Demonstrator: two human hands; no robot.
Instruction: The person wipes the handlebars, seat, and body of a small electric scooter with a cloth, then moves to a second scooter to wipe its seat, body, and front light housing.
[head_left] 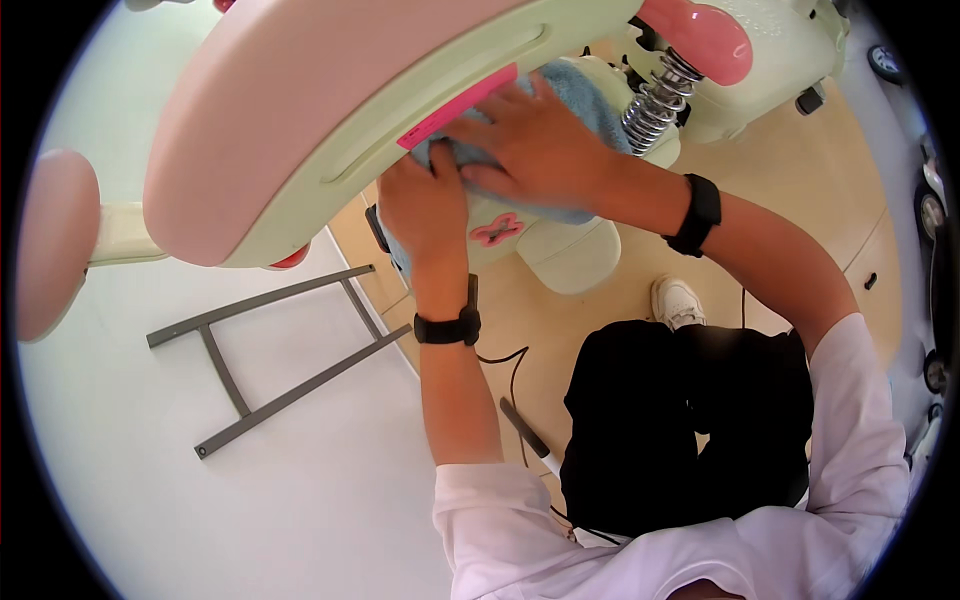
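Both hands, left hand (425, 205) and right hand (535, 140), press flat, fingers open, on a blue cloth (590, 95); firm, even wiping cleans the pale green ride-on toy (330, 130) best.

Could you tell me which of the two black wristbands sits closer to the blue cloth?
The wristband on the left hand's wrist; the blue cloth lies just beyond that hand, while the right wristband sits farther away.
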